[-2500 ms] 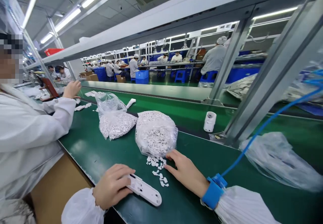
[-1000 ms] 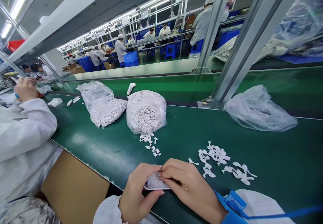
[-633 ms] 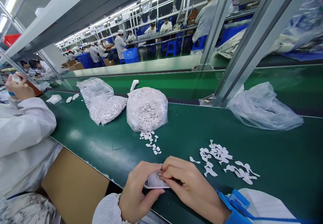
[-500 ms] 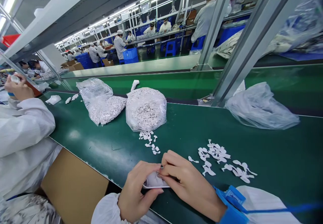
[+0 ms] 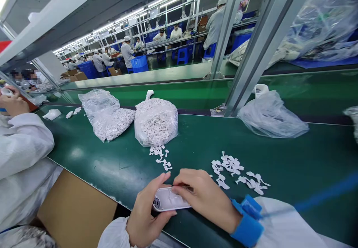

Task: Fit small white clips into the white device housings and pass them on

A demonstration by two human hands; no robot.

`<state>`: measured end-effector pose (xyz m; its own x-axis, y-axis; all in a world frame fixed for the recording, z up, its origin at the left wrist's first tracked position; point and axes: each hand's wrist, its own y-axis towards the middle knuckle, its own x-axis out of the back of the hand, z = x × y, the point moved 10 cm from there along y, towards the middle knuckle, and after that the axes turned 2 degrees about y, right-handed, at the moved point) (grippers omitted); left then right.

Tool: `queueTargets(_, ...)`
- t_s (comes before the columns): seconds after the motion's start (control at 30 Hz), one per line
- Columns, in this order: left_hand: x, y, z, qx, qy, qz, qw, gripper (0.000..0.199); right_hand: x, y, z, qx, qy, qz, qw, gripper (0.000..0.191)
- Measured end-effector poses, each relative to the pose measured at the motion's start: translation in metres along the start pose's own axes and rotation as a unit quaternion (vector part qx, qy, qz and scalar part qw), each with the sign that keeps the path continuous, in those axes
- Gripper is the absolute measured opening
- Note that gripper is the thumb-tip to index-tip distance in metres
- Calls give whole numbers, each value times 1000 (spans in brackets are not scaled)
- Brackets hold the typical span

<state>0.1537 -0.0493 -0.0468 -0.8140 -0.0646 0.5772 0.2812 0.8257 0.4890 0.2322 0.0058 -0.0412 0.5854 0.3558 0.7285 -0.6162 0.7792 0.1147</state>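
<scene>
- A co-worker's white sleeve [image 5: 24, 143] fills the far left edge, well left of the round bag of white pieces [image 5: 155, 123], and that person's hands [image 5: 11, 104] hold a small white item up above the belt.
- A flat white piece [image 5: 52, 114] lies on the green conveyor belt [image 5: 279, 158], well left of the round bag.
- A cardboard sheet [image 5: 74, 210] sits below the belt's near edge, down and left of the round bag.
- A clear plastic bag of white pieces [image 5: 107, 123] lies just left of the round bag, touching or almost touching it.
- The left hand [image 5: 148, 214] is below the round bag, its fingers curled around the near end of a white plastic housing [image 5: 169, 199], gripping it.
- The housing sits at the belt's near edge, below the round bag, held between both hands.
- A small scatter of white pieces [image 5: 159, 155] lies just below the round bag.
- The right hand [image 5: 204, 199], down and right of the round bag, grips the housing's far end, fingertips pressed onto its upper face.
- A blue wrist strap [image 5: 247, 222] circles the right wrist.
- A looser spread of white pieces [image 5: 232, 169] lies right of the round bag, just beyond the right hand.
- A crumpled clear plastic bag [image 5: 271, 115] lies far right of the round bag.
</scene>
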Motion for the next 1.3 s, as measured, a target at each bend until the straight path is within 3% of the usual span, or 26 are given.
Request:
queueTargets(0.17,-2,3,-11,-44,58,-3,997,63,-9,0,14,25,-83,17,996,17)
queueTargets(0.3,-6,2,-26,-88,110,-5,990,56,10,8,11,55,-74,74,993,12)
queueTargets(0.4,-12,-2,-27,-89,159,-2,983,52,46,12,-12,62,-86,88,990,13)
queueTargets(0.53,-16,-6,-14,-41,197,15,979,49,82,8,-61,2,-128,65,990,11)
queueTargets(0.73,-19,-5,-9,-9,164,39,986,47,73,4,-88,-18,-86,100,991,17)
queueTargets(0.93,-20,-6,-10,-9,144,38,989,52,71,8,-89,-26,-51,110,992,31)
queueTargets(1.3,-18,-7,-13,-44,147,26,988,52,67,10,-88,-22,-31,94,995,23)
